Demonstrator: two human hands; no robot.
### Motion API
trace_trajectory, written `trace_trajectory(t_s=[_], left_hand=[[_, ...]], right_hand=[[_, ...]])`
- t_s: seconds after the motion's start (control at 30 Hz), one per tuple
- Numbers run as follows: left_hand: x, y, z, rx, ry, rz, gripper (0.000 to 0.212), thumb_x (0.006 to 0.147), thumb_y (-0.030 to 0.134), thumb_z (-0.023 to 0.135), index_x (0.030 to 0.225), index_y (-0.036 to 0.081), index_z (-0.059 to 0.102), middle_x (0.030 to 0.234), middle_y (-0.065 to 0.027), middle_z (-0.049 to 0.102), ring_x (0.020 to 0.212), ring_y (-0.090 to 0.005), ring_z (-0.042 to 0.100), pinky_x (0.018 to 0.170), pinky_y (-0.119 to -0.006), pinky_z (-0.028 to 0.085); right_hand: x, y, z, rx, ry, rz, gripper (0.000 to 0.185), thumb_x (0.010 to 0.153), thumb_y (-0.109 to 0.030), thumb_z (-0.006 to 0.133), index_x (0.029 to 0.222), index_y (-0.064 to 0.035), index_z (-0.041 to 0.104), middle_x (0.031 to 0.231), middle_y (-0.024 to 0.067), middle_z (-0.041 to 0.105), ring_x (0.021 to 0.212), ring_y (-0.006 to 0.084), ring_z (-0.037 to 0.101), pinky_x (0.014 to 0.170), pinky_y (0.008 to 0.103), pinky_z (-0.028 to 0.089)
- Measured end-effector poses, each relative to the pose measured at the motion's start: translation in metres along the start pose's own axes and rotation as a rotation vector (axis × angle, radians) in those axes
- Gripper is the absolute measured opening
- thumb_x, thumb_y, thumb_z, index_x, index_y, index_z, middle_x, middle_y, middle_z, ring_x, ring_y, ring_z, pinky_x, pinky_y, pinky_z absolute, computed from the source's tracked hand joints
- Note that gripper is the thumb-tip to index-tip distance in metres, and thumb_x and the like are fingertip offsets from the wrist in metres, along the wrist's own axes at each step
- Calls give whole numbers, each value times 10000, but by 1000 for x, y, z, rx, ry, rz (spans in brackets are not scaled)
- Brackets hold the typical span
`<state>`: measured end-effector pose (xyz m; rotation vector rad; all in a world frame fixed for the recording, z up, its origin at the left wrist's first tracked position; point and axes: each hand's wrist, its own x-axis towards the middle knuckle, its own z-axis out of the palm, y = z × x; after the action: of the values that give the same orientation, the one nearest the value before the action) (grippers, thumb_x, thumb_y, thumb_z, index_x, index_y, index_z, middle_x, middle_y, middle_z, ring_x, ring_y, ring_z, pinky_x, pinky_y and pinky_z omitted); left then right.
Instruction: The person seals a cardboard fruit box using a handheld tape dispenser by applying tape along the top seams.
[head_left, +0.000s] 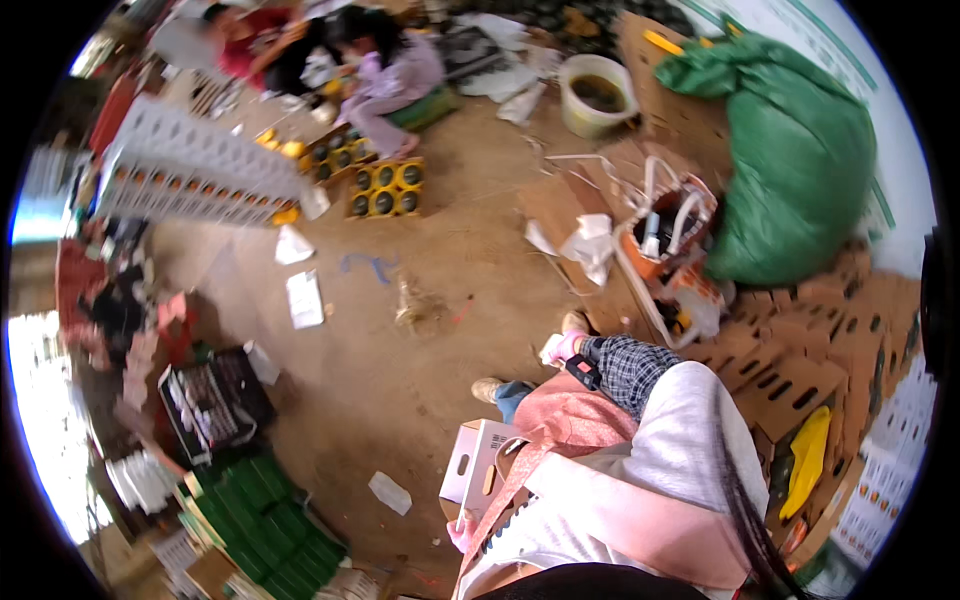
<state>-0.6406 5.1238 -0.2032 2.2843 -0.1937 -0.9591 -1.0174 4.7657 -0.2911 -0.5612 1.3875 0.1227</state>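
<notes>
My left hand (463, 531), in a pink glove, grips the near edge of a white cardboard carton (480, 457) with oval handle slots, held beside my pink apron (570, 409). My right hand (562, 349), also in pink, is held out in front of my body beyond a plaid sleeve (634, 367) with a black device at the wrist. Something whitish shows at its fingers; whether it is held or part of the glove I cannot tell. Both my shoes show on the brown floor beyond.
Two people sit at the upper left near cartons of dark round items in yellow wrap (385, 189) and a long stack of white cartons (202, 169). Green boxes (270, 517) are stacked lower left. At right are a white bucket (596, 112), a green sack (802, 165) and flattened brown cardboard (780, 375).
</notes>
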Motion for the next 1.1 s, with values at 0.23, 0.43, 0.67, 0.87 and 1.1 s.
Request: trace_trajectory(t_s=[0.23, 0.43, 0.67, 0.87, 1.1], left_hand=[[20, 62, -47, -163, 226, 227, 304, 698, 176, 763, 730, 32, 496, 851, -63, 512, 706, -127, 493, 595, -270, 437], [-28, 159, -43, -121, 632, 316, 300, 612, 129, 786, 747, 1, 551, 1294, -174, 305, 1153, -305, 382, 930, -368, 401], [59, 182, -114, 57, 846, 224, 443, 583, 84, 781, 988, 56, 603, 1333, -188, 279, 1211, -341, 315, 991, -391, 341], [185, 177, -169, -573, 915, 159, 374, 714, 1, 701, 984, 28, 444, 997, -59, 477, 826, -133, 517, 708, -245, 479], [257, 317, -262, -657, 553, 359, 253, 700, -1, 686, 858, 19, 490, 1275, -122, 394, 981, -169, 507, 816, -272, 450]], right_hand=[[9, -143, 141, -1349, -29, -284, 352, 637, -317, 739, 853, -48, 667, 937, 145, 653, 912, 265, 621, 757, 369, 510], [-43, -205, 225, -1410, 196, -326, 786, 523, -317, 807, 1197, -98, 468, 1120, 171, 578, 1038, 304, 566, 875, 363, 462], [-16, -283, 312, -1624, 262, -269, 592, 591, -210, 732, 1115, -35, 517, 1127, 199, 572, 1078, 308, 547, 892, 379, 453], [-4, -392, 366, -1669, 403, -186, 454, 531, -219, 765, 924, -18, 657, 950, 154, 652, 926, 257, 629, 761, 350, 518], [11, -576, 507, -1621, 398, -526, 717, 544, -371, 760, 1105, 4, 518, 1088, 190, 589, 998, 267, 594, 813, 342, 498]])
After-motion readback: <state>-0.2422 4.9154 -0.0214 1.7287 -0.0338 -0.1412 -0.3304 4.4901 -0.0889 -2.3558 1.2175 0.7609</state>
